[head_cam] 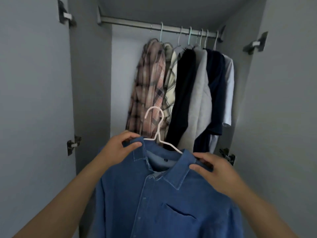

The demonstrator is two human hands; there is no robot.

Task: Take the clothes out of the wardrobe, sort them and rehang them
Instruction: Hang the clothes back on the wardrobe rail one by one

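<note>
Blue denim shirt (164, 200) fills the lower centre of the head view, held up in front of the open wardrobe (91, 83), below the level of the rail. Fabric is a mid-blue weave with paler stitched seams; pointed collar, buttoned placket running down left of centre, one slit chest pocket. A small dark tag sits inside the neck; I cannot read it.

The shirt hangs on a thin white wire hanger (158, 133), hook curled upward and free of the rail.

Left hand (118, 148): fingers pinched on the shirt's left shoulder at the collar edge, thumb on top. Right hand (214, 170): fingers closed on the opposite shoulder, thumb pressed on the cloth beside the collar. Both forearms are bare.

Behind, a grey metal rail (154, 26) spans the top of the wardrobe. Six garments hang bunched toward its right end, touching one another: pink plaid shirt (151, 86), cream checked shirt (170, 78), black garment (183, 93), pale grey quilted-looking garment (199, 93), navy garment (216, 90), white short-sleeved shirt (229, 83). Their hangers have pale hooks.

Wardrobe walls and both open doors are smooth matt grey; dark metal hinges (73, 145) sit on the door edges.
</note>
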